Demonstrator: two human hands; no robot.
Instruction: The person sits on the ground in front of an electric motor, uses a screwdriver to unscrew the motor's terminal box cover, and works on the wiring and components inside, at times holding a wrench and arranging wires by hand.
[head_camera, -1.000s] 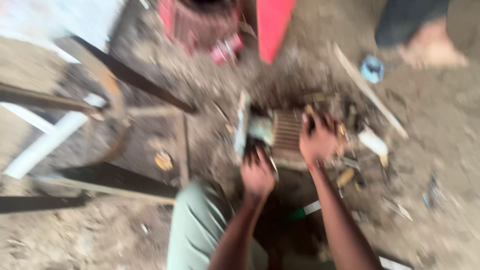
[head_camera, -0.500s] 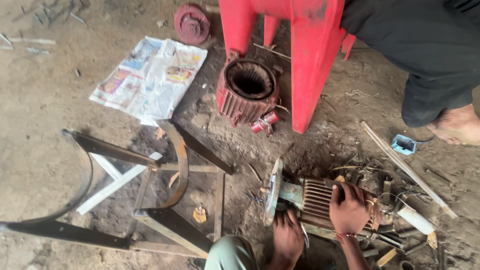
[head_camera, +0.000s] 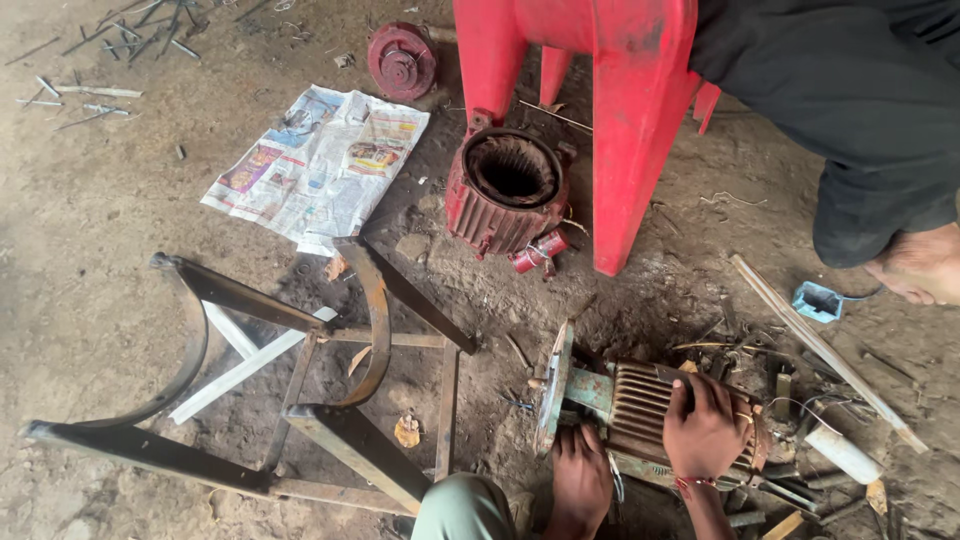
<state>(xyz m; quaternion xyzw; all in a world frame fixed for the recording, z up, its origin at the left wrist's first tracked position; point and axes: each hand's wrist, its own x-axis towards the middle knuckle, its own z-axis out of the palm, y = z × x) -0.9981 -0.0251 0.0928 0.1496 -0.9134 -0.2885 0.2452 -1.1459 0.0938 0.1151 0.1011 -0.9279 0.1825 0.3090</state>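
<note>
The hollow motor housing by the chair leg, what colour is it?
Red, dusty, with a dark hollow inside; the motor housing shows best in the head view.

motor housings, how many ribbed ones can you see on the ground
2. A red motor housing, hollow and open-topped, stands by the red plastic chair. A greenish motor housing lies on its side under the right hand; the left hand is at its base.

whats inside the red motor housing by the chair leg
The red motor housing stands open end up beside the red chair. Its bore looks dark and hollow, no rotor visible; the bottom is lost in shadow.
</note>
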